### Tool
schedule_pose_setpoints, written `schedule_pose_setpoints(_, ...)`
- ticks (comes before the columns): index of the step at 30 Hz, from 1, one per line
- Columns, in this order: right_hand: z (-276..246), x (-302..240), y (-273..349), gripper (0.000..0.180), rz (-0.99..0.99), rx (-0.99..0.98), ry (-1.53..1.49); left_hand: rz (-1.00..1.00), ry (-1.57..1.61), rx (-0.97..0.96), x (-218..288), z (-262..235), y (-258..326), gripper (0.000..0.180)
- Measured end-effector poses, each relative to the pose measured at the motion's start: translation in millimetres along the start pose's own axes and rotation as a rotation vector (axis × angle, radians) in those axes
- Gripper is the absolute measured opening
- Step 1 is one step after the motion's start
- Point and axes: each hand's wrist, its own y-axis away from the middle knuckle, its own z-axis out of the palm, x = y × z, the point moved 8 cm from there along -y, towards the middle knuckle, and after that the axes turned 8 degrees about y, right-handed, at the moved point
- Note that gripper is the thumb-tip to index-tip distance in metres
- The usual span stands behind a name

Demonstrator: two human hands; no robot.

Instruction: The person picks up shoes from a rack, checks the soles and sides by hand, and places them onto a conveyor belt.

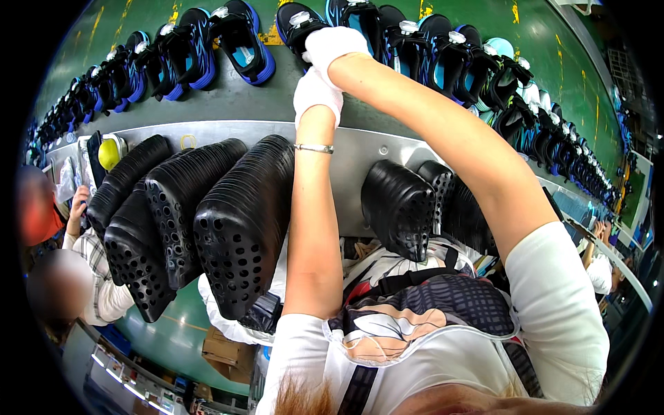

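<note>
Past ribbed, hole-studded black forms (242, 221), a dark, blue-trimmed shoe (297, 22) sits on the smooth green belt (152, 17), the white-gloved right hand (337, 48) apparently against it, left hand (318, 98) adjoining, both hands' openness and grip impossible to tell.

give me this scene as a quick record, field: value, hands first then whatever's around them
left hand: white-gloved, just below the right hand; finger positions unclear
right hand: white-gloved, at a black-and-blue shoe; grip hidden
left wrist: silver-coloured bracelet
beyond the hands: long line of shoes reaching both sides
nearer the body: black perforated forms, left of the left forearm and between both arms
far left: co-worker's plaid sleeve
</note>
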Motion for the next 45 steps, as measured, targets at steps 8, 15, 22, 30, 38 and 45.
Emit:
schedule_pose_setpoints(8, -5, -11, -22, 0.033, -0.01, 0.058, 0.112, -0.057, -0.209, 0.063, 22, -12, 16, 0.031)
schedule_pose_setpoints(15, -17, 2, -4, 0.029, -0.009, -0.11, -0.085, -0.023, -0.425, 0.029, 50, -39, 22, 0.034)
schedule_pose_setpoints(22, -6, 84, 117, 0.033, 0.027, 0.05, -0.286, 0.746, -0.147, 0.485, 140, -60, 34, 0.042)
schedule_pose_setpoints(30, 4, 126, 242, 0.022, 0.096, 0.188, -0.3, 0.452, 0.026, 0.235, 146, -50, -60, 0.034)
schedule_pose_setpoints(38, 6, 156, 261, 0.02, 0.088, 0.143, -0.26, 0.624, 0.37, -0.082, 148, -34, -26, 0.057)
schedule_pose_setpoints(45, -6, 152, 237, 0.019, 0.061, 0.217, -0.245, 0.379, 0.259, 0.24, 135, -50, -56, 0.053)
